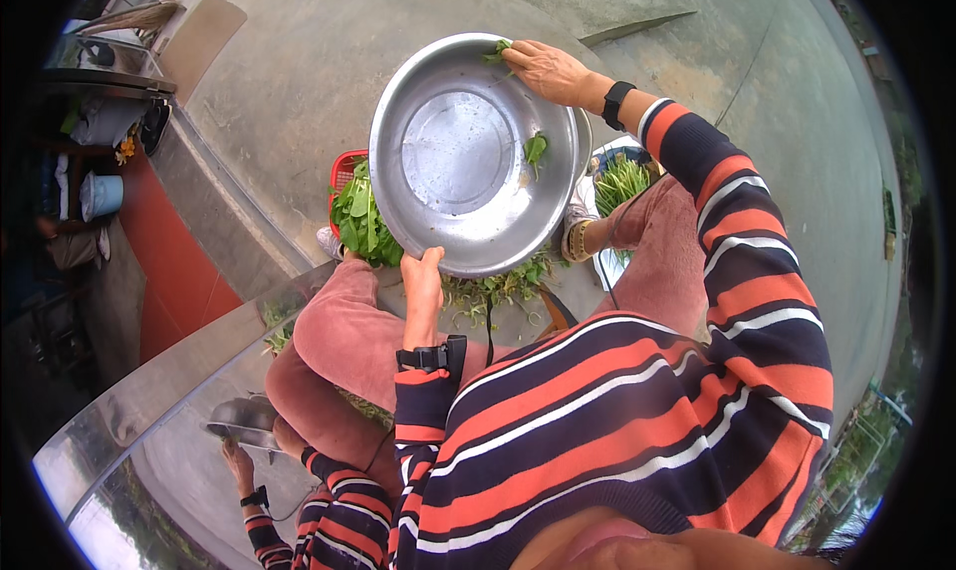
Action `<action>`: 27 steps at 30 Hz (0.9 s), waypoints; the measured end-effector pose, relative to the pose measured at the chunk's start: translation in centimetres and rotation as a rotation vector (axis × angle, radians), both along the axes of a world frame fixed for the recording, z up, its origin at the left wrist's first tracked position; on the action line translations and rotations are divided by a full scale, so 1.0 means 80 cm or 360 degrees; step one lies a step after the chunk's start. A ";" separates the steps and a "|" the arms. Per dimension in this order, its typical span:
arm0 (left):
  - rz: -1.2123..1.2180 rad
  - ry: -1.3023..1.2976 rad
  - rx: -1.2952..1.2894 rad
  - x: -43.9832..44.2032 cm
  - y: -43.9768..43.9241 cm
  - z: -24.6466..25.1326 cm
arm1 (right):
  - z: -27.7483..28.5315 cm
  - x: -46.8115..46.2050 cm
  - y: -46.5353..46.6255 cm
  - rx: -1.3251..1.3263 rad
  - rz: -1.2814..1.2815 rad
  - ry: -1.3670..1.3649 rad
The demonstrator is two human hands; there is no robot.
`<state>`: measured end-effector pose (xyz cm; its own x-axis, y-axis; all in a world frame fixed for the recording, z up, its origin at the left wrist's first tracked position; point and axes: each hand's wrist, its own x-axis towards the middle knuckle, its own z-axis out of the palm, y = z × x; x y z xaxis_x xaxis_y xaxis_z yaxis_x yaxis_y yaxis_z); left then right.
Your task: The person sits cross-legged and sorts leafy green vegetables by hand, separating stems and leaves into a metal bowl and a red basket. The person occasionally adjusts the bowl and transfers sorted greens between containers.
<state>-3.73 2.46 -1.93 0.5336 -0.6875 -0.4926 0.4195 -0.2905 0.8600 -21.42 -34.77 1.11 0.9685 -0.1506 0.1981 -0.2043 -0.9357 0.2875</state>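
Note:
A wide stainless steel basin [463,230] is tilted up before me, its inside towards my face. My left hand [423,277] grips the basin's near rim, thumb over the edge. At the far rim, the fingers of my right hand [549,71] pinch a small piece of green leaf [495,53]. One loose green leaf [535,150] clings to the basin's inner right wall, among small specks. Left of the basin, broad leafy greens [364,223] fill a red plastic basket [343,170], partly hidden by the rim.
Leaf and stem trimmings [499,285] lie on the floor between my legs. Slender green stalks [621,180] sit by my right foot. A reflective metal panel [187,376] stands close on my left. Beyond it are a raised doorstep [224,174] and a light blue bucket [102,195].

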 end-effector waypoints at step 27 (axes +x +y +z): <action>-0.0007 -0.0023 0.0013 -0.002 -0.003 0.003 | -0.117 -0.046 0.141 0.1037 -0.0543 0.1229</action>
